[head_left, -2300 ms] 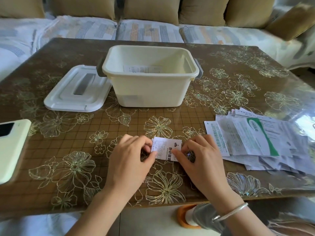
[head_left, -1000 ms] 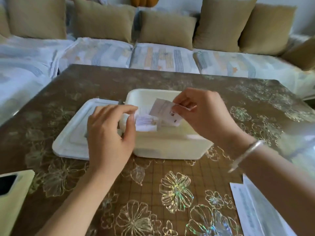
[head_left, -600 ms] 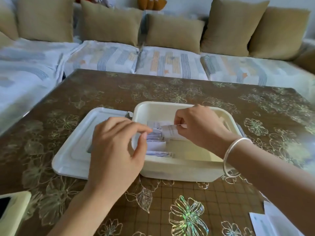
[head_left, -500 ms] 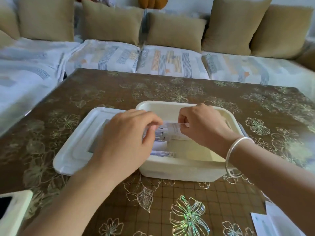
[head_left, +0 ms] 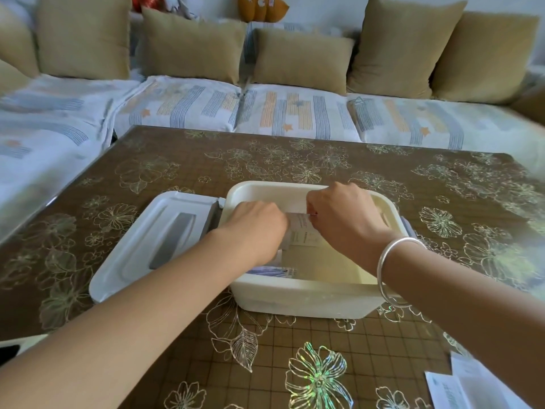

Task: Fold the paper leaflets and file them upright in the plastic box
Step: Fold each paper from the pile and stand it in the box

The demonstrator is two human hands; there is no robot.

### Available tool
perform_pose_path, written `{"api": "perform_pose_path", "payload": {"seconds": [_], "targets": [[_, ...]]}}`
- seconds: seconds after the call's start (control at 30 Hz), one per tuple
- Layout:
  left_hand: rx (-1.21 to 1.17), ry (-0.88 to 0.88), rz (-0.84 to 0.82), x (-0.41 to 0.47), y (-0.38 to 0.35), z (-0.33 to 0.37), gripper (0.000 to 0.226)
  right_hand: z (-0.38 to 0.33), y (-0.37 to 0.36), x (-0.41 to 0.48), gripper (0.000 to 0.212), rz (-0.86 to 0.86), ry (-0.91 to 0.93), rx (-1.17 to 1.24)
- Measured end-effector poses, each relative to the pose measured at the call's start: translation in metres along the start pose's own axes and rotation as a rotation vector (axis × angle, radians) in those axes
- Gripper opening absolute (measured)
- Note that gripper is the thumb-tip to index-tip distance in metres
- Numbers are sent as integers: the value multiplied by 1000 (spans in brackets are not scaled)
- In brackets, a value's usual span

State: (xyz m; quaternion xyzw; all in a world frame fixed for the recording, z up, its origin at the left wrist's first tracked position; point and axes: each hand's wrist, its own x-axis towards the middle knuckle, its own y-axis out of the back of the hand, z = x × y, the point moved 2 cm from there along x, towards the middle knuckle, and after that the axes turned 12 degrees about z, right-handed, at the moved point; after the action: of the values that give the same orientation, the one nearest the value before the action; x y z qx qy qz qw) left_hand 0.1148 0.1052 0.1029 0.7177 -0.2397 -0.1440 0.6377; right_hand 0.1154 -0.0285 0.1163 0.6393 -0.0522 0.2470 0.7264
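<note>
- The right hand point(head_left: 345, 219) is down in the plastic box point(head_left: 295, 295), knuckles up. Its curled fingers pinch the top edge of a folded leaflet point(head_left: 303, 233).
- That leaflet stands close to upright inside the box, hanging below the right hand's fingertips with its printed face toward the person.
- The left hand point(head_left: 253, 228) is in the box as well, hard against the leaflet's other edge. Its fingers curl downward behind the back of the hand, so I cannot tell whether it grips anything.
- Under the left wrist, against the near wall of the box, the edges of filed leaflets point(head_left: 272, 271) show.
- A silver bangle point(head_left: 392, 270) sits on the right wrist, over the box's near rim.
- The lid point(head_left: 153, 240) lies flat on the table point(head_left: 324, 160), just to the left of the left hand and right beside the box.
- Loose leaflets point(head_left: 445, 394) lie on the table well behind the right hand, under the forearm.
- Beyond both hands, past the table's far edge, is a sofa point(head_left: 188, 107) with tan cushions point(head_left: 300, 59).
</note>
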Motion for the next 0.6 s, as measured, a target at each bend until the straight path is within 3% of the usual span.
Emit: {"api": "perform_pose_path", "payload": {"seconds": [0.2, 0.6], "targets": [[-65, 28, 12, -2, 1, -4, 37, -16, 3, 8, 18, 9, 75, -49], [-67, 10, 12, -5, 1, -3, 31, -17, -8, 10, 12, 6, 37, 19]]}}
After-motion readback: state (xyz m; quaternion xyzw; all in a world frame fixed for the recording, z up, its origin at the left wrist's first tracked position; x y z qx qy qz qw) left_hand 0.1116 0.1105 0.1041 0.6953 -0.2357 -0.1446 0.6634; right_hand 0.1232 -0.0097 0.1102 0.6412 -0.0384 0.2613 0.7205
